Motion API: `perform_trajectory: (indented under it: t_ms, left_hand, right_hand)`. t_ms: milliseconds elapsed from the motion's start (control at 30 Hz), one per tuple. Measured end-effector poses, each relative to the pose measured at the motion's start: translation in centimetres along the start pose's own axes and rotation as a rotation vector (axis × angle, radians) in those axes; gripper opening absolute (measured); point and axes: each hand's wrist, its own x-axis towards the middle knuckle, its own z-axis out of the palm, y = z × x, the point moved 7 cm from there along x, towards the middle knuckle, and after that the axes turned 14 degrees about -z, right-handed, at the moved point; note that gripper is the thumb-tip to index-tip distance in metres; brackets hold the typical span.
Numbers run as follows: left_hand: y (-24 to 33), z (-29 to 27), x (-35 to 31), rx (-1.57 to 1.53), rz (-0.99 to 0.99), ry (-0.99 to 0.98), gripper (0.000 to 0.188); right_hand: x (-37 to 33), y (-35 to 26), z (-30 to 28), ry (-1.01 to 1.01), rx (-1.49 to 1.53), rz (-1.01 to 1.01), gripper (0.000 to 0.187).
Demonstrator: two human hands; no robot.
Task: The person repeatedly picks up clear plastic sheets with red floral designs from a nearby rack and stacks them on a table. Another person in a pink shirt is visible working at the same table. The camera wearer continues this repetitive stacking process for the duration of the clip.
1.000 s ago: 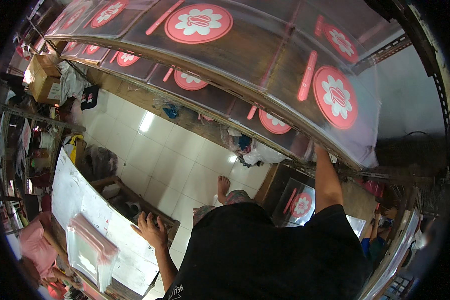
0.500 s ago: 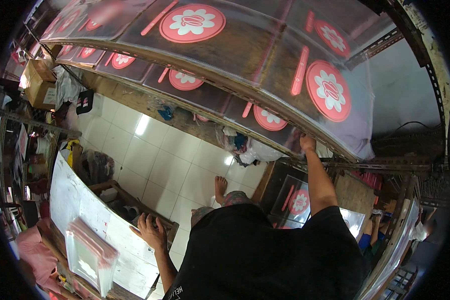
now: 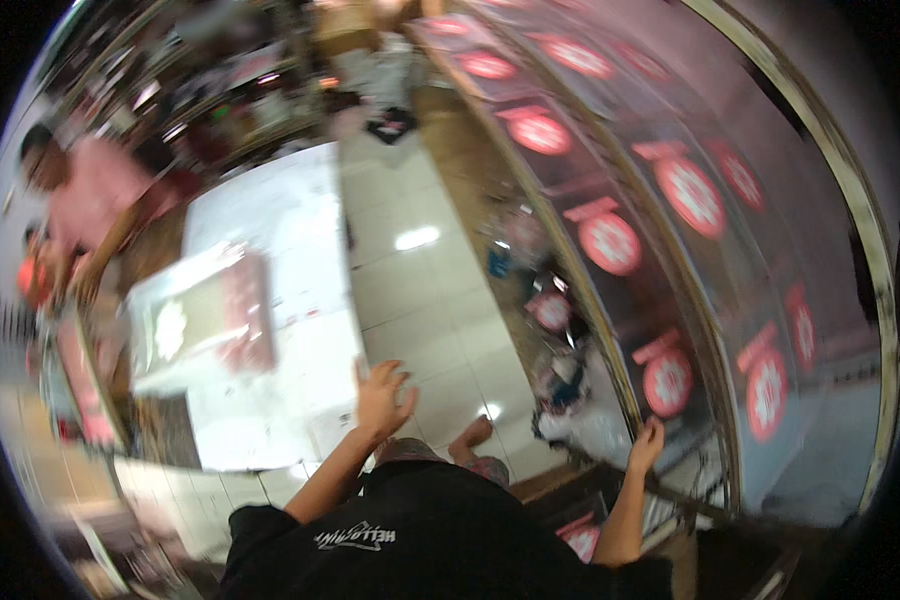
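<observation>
My left hand is held beside the right edge of a white-topped table, empty, with its fingers apart. A stack of clear plastic bags with pink edges and a white flower print lies on that tabletop. My right hand is at the near end of the lower shelf, its fingers bunched at the edge; what they hold, if anything, is too blurred to make out. Just beyond it lies a clear printed sheet with a round pink label and white flower, one of several in a row along the shelf.
A long metal-edged rack runs along the right, with similar sheets on an upper level. Bundled plastic bags lie beneath it. Tiled floor stretches between table and rack. A person in pink is beyond the table's left side.
My view has swung left, bringing the table and the person in pink further into sight. My right hand stays by the lower shelf's end; my left hand remains beside the table edge.
</observation>
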Motion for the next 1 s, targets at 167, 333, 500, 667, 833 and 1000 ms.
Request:
perform_trajectory:
  t_ms: [167,333,500,667,833,1000]
  left_hand:
    - [-1.4,-3.6,-0.7,-0.405,0.082,-0.034,0.026]
    - [-6.2,-10.6,-3.9,-0.689,0.078,-0.171,0.025]
    - [-15.9,-18.1,-8.8,-0.621,-0.069,0.005,0.025]
    - [-26.1,-26.6,-13.6,-0.532,-0.224,0.461,0.031]
    - [-34.0,-35.3,-16.8,-0.131,-0.424,0.863,0.058]
    - [-37.2,-40.3,-14.5,0.458,-0.483,0.89,0.088]
  right_hand:
    - [-6.2,-3.8,9.8,-0.215,0.172,0.095,0.019]
    - [-9.3,-10.2,18.2,-0.3,0.37,0.106,0.02]
    - [-11.2,-18.5,24.8,-0.363,0.467,0.04,0.019]
    - [-12.5,-26.3,30.4,-0.353,0.648,-0.101,0.022]
    - [-16.3,-37.1,32.3,-0.465,0.686,-0.121,0.022]
    - [-18.5,-38.3,32.6,-0.524,0.75,-0.138,0.02]
